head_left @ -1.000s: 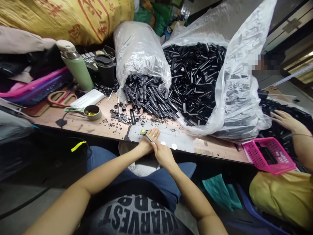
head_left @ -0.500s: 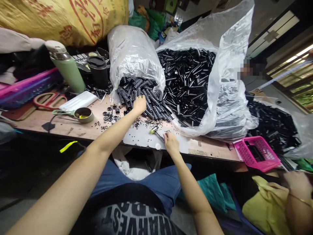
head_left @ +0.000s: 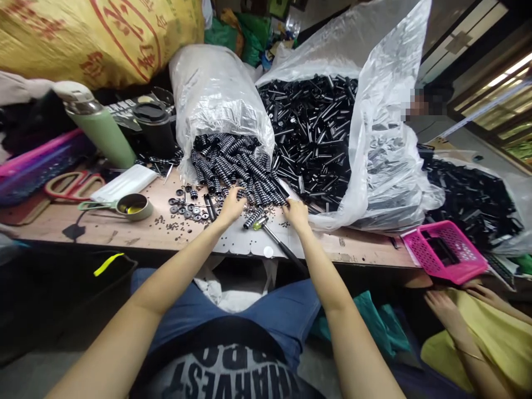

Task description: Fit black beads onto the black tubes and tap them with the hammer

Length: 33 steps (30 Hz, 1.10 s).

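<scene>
Black-and-white ridged tubes [head_left: 233,158] spill from a clear plastic bag [head_left: 216,88] onto the bench. My left hand [head_left: 233,206] is at the front of this pile, fingers curled; what they hold, if anything, is too small to tell. At the pile's right edge is my right hand [head_left: 296,213], its fingertips at the dark tubes and their grip hidden. The hammer [head_left: 276,238] lies between my hands, its yellow-green tip beside a loose ridged tube [head_left: 252,218]. Small black discs [head_left: 187,211] are scattered left of my left hand.
A large open bag holds smooth black tubes [head_left: 311,133]. On the left stand a green flask [head_left: 102,130], a small pan [head_left: 135,206] and red scissors [head_left: 75,185]. A pink basket [head_left: 446,252] is at the right, near another person's hands.
My right hand has let go of the hammer and moved up to the tubes. My left hand has moved down to the pile's front edge. A ridged tube now lies by the hammer.
</scene>
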Each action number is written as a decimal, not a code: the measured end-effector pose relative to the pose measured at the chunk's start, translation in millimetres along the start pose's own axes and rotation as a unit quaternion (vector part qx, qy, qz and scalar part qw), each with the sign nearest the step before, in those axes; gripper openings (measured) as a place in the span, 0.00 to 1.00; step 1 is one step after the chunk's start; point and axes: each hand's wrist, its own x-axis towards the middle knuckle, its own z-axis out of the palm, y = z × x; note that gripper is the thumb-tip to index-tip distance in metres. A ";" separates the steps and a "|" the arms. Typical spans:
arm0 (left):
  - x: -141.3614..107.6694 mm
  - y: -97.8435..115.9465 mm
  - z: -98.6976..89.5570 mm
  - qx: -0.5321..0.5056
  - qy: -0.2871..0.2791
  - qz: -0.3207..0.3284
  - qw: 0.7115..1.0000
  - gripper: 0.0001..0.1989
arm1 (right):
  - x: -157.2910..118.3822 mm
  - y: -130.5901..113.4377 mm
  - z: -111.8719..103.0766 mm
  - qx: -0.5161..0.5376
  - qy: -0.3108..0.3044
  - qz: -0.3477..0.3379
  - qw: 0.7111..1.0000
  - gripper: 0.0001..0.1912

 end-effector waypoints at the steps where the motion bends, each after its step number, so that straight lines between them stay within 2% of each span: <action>1: -7.8 1.2 2.0 -0.038 -0.012 -0.010 0.999 0.22 | -0.3 -0.4 0.4 0.006 -0.004 0.004 1.000 0.15; 5: -34.9 7.1 6.0 -0.149 -0.047 -0.041 0.987 0.23 | 2.5 1.9 -7.2 0.046 -0.012 0.033 0.998 0.13; 7: -45.7 10.0 4.0 -0.159 -0.035 -0.046 0.986 0.21 | -2.6 2.1 -15.7 0.071 -0.003 0.033 0.997 0.13; 9: -55.1 14.3 1.1 -0.144 -0.010 -0.019 0.989 0.19 | -16.2 -1.9 -24.5 0.155 -0.001 -0.005 0.988 0.14; 10: -59.4 17.3 0.0 -0.138 -0.002 -0.002 0.990 0.17 | -25.9 -6.0 -28.3 0.226 -0.018 -0.035 0.973 0.16; 12: -67.1 24.9 -0.4 -0.154 -0.006 -0.004 0.988 0.15 | -48.4 -18.3 -33.9 0.386 -0.088 -0.089 0.914 0.18; 14: -73.0 33.0 1.2 -0.213 -0.032 -0.055 0.975 0.15 | -70.4 -33.7 -37.2 0.494 -0.169 -0.106 0.846 0.19; 15: -75.0 36.4 2.0 -0.245 -0.046 -0.084 0.965 0.15 | -79.6 -41.2 -38.5 0.519 -0.189 -0.108 0.827 0.19; 16: -76.5 38.9 2.4 -0.270 -0.059 -0.107 0.955 0.16 | -87.2 -47.6 -39.8 0.530 -0.191 -0.111 0.818 0.21; 18: -78.2 40.6 1.3 -0.280 -0.071 -0.115 0.951 0.16 | -97.0 -56.8 -42.8 0.529 -0.153 -0.111 0.827 0.31; 20: -79.3 38.1 -1.8 -0.225 -0.044 -0.056 0.972 0.14 | -101.4 -61.6 -45.9 0.536 -0.122 -0.050 0.834 0.39; 21: -80.3 35.8 -3.5 -0.178 -0.021 0.001 0.984 0.13 | -102.5 -63.4 -46.9 0.555 -0.143 0.002 0.819 0.38; 22: -81.9 33.1 -4.8 -0.125 -0.005 0.069 0.990 0.12 | -103.3 -65.2 -47.2 0.583 -0.191 0.056 0.787 0.36; 24: -87.0 27.6 -4.9 -0.026 -0.009 0.194 0.981 0.09 | -105.0 -69.4 -45.4 0.641 -0.314 0.132 0.688 0.34; 25: -90.4 25.0 -3.4 0.008 -0.025 0.234 0.972 0.08 | -105.9 -71.4 -43.3 0.663 -0.356 0.150 0.641 0.34; 26: -94.1 22.4 -0.9 0.028 -0.037 0.256 0.966 0.08 | -106.8 -72.8 -40.6 0.684 -0.370 0.159 0.608 0.33; 27: -97.5 19.7 2.4 0.035 -0.045 0.261 0.964 0.08 | -107.6 -73.2 -37.7 0.704 -0.355 0.165 0.593 0.31; 29: -101.5 13.3 10.2 0.028 -0.065 0.237 0.969 0.11 | -108.4 -69.8 -32.2 0.733 -0.267 0.169 0.602 0.27; 31: -97.9 5.3 16.8 0.030 -0.105 0.192 0.975 0.13 | -108.3 -60.7 -28.2 0.736 -0.165 0.158 0.638 0.28; 33: -84.4 -2.4 18.7 0.055 -0.094 0.137 0.985 0.12 | -108.6 -49.1 -25.6 0.714 -0.115 0.134 0.678 0.32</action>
